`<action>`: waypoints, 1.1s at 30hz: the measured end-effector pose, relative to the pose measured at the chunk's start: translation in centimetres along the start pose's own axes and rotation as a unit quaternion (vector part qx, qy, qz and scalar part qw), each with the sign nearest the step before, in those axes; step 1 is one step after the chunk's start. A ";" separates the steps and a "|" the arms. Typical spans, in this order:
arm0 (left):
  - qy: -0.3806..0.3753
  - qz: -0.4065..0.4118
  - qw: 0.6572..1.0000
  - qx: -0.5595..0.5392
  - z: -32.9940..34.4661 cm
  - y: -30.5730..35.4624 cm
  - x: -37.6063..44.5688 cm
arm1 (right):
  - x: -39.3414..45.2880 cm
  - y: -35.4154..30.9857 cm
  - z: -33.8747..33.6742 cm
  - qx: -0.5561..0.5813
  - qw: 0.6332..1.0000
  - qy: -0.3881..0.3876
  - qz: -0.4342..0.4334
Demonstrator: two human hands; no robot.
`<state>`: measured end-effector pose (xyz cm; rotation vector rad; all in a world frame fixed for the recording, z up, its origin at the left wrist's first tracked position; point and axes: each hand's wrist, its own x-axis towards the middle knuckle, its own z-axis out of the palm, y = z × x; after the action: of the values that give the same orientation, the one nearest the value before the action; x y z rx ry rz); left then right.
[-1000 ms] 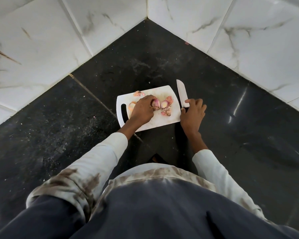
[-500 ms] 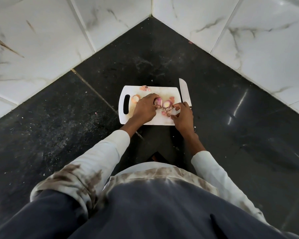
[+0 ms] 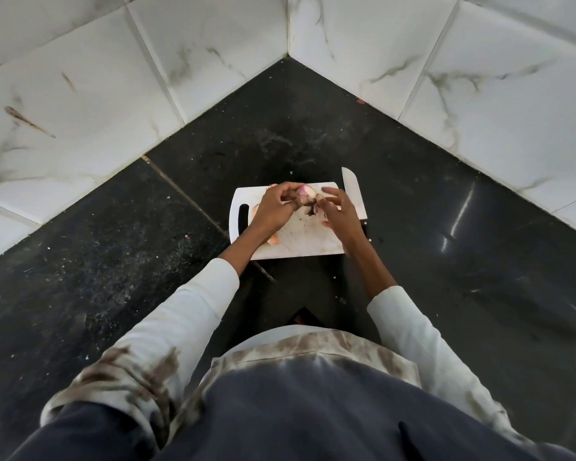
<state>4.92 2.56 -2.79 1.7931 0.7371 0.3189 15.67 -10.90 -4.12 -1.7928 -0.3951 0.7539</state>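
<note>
A white cutting board (image 3: 300, 242) lies on the black counter. Above its far half my left hand (image 3: 275, 206) grips a pinkish onion piece (image 3: 306, 191), lifted off the board. Close beside it, my right hand (image 3: 338, 207) pinches at the onion's skin (image 3: 318, 198) with thumb and forefinger, the other fingers spread. More onion pieces (image 3: 274, 240) lie on the board, partly hidden under my left wrist. A white-bladed knife (image 3: 353, 191) lies flat along the board's right edge, untouched.
The black stone counter (image 3: 113, 261) runs into a corner of white marbled wall tiles (image 3: 363, 54). Crumbs and dust speckle the counter left of the board. My white, stained sleeves and dark apron fill the lower view.
My right hand left the knife beside the board and came to the onion. My left hand lifted the onion piece off the board, and both hands now work on it.
</note>
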 end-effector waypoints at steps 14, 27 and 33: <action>0.011 -0.170 0.956 -0.239 0.5 -1.1 -0.3 | 0.0 -0.9 0.8 0.170 0.983 -0.041 0.049; 0.001 -0.216 0.913 -0.346 1.1 -1.0 -0.6 | 0.2 -0.8 0.8 0.096 0.995 -0.001 0.023; -0.006 -0.224 0.893 -0.391 1.0 -0.5 -1.1 | 0.3 -0.4 0.9 0.065 0.997 0.019 0.027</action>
<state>4.41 1.21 -3.47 0.8333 0.8345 0.2411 15.34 -9.96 -4.01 -1.6982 -0.2670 0.7652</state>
